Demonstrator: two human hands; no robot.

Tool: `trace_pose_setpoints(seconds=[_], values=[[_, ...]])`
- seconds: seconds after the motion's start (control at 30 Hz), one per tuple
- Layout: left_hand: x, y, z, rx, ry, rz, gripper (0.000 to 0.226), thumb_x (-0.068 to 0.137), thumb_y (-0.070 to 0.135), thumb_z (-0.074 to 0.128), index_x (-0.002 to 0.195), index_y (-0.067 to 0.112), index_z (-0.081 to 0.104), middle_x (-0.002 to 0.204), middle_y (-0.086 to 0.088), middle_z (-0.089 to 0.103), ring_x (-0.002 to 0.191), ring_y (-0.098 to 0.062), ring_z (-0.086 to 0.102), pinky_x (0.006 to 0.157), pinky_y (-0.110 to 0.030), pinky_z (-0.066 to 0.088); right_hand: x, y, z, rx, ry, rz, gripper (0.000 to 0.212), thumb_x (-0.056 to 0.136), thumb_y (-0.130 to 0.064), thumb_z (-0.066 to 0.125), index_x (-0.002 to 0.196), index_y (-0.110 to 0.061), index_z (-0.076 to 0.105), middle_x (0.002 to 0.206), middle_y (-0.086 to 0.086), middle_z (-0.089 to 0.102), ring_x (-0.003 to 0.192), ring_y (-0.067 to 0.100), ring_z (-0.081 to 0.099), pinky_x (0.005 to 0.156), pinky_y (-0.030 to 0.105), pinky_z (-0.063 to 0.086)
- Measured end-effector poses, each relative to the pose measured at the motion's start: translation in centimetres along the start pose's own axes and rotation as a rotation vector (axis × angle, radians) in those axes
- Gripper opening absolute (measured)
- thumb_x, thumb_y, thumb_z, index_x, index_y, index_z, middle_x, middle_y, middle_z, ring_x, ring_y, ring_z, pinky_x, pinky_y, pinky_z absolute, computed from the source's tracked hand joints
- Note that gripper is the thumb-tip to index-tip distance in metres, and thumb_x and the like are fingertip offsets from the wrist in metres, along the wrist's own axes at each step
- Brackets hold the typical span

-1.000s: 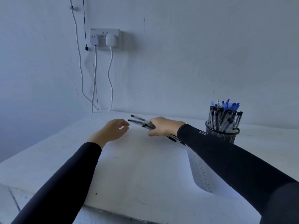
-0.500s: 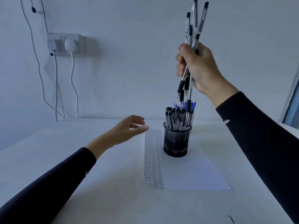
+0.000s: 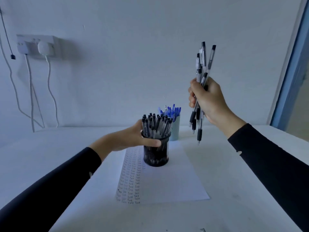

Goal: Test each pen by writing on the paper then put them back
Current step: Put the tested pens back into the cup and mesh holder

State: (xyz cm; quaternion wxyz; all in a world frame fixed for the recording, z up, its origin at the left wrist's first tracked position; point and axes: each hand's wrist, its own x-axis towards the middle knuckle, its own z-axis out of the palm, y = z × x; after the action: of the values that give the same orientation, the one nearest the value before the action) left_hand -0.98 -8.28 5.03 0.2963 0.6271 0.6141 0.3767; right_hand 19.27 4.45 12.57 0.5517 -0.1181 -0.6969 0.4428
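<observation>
Several clear-barrelled pens with black ends, a bundle of pens (image 3: 199, 72), stand nearly upright in the air right of centre. Their tips point down and their tops fan toward the upper right of the frame. The right hand (image 3: 207, 101) holds them mid-barrel. Its grip is closed tight round the bundle, and the back of the hand faces the camera. The dark rubber sections and the tips hang below the fist, above the surface and to the right of the two cups, touching nothing.

Left of the bundle, at centre frame, a black mesh cup (image 3: 156, 156) stands on the upper part of the paper (image 3: 175, 181). It is packed with black-capped pens (image 3: 156, 124) that stick up past its rim. The left hand (image 3: 132, 138) holds this cup just under the rim. Its grip is curled round the mesh, with the thumb across the front and the fingers passing behind.

Just behind the mesh cup and to its right, a pale cup (image 3: 175, 131) holds blue pens (image 3: 170, 112). I cannot tell whether the two cups touch.

The paper lies flat on the white surface (image 3: 50, 164) and carries columns of small handwriting (image 3: 130, 181) down its left strip. Both forearms are in dark sleeves (image 3: 267, 156).

In the upper left of the frame a wall socket (image 3: 21, 46) holds a white plug (image 3: 43, 48), and cables (image 3: 50, 91) trail down the wall. A blue window frame (image 3: 294, 72) runs along the right edge.
</observation>
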Motion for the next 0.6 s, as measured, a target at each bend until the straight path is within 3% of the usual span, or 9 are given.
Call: trace_pose_setpoints(seconds=[0.1, 0.2, 0.3, 0.4, 0.5, 0.6], values=[[0.7, 1.3, 0.1, -0.008, 0.236, -0.030, 0.125, 0.044, 0.065, 0.086, 0.146, 0.039, 0.018, 0.138, 0.005, 0.044, 0.125, -0.015, 0.050, 0.108, -0.041, 0.040, 0.7, 0.8, -0.2, 0.013, 0.049, 0.009, 0.019, 0.097, -0.012, 0.050, 0.079, -0.015, 0.047, 0.065, 0.002, 0.048, 0.050, 0.013, 0.045, 0.048, 0.027, 0.043], [2.0, 2.4, 2.0, 0.165, 0.383, 0.045, 0.122, 0.044, 0.072, 0.082, 0.145, 0.032, 0.027, 0.135, 0.013, 0.047, 0.121, -0.007, 0.050, 0.104, -0.032, 0.041, 1.1, 1.8, 0.3, 0.032, 0.090, 0.052, 0.022, 0.095, -0.011, 0.051, 0.073, -0.014, 0.046, 0.062, 0.000, 0.049, 0.049, 0.014, 0.045, 0.050, 0.028, 0.044], [2.9, 3.5, 2.8, 0.269, 0.454, 0.103, 0.090, 0.058, 0.060, 0.082, 0.135, 0.034, 0.045, 0.128, 0.015, 0.051, 0.114, -0.001, 0.049, 0.091, -0.017, 0.038, 1.5, 2.5, 0.9, 0.051, 0.115, 0.074, 0.025, 0.093, -0.010, 0.050, 0.069, -0.014, 0.045, 0.060, 0.001, 0.049, 0.048, 0.015, 0.045, 0.052, 0.029, 0.044], [3.4, 4.0, 2.3, 0.195, 0.413, 0.128, 0.035, 0.073, 0.040, 0.082, 0.105, 0.031, 0.068, 0.101, 0.009, 0.068, 0.088, -0.008, 0.067, 0.072, -0.015, 0.054, 1.8, 2.3, 1.4, 0.081, 0.139, 0.067, 0.026, 0.093, -0.010, 0.050, 0.067, -0.015, 0.045, 0.058, 0.000, 0.048, 0.048, 0.016, 0.044, 0.052, 0.030, 0.043], [3.2, 3.5, 1.1, 0.039, 0.404, 0.124, 0.016, 0.080, 0.026, 0.078, 0.096, 0.024, 0.074, 0.090, -0.002, 0.073, 0.082, -0.016, 0.070, 0.075, -0.027, 0.058, 2.0, 1.8, 2.0, 0.133, 0.179, 0.041, 0.027, 0.093, -0.009, 0.049, 0.067, -0.015, 0.045, 0.054, -0.004, 0.048, 0.046, 0.014, 0.044, 0.053, 0.031, 0.043], [2.8, 2.6, 0.3, -0.134, 0.399, 0.114, 0.015, 0.084, 0.016, 0.075, 0.099, 0.019, 0.075, 0.100, -0.013, 0.072, 0.089, -0.023, 0.070, 0.085, -0.034, 0.058, 2.1, 1.7, 3.2, 0.223, 0.240, 0.048, 0.024, 0.090, -0.007, 0.048, 0.068, -0.014, 0.043, 0.052, -0.004, 0.048, 0.046, 0.014, 0.044, 0.055, 0.032, 0.042]])
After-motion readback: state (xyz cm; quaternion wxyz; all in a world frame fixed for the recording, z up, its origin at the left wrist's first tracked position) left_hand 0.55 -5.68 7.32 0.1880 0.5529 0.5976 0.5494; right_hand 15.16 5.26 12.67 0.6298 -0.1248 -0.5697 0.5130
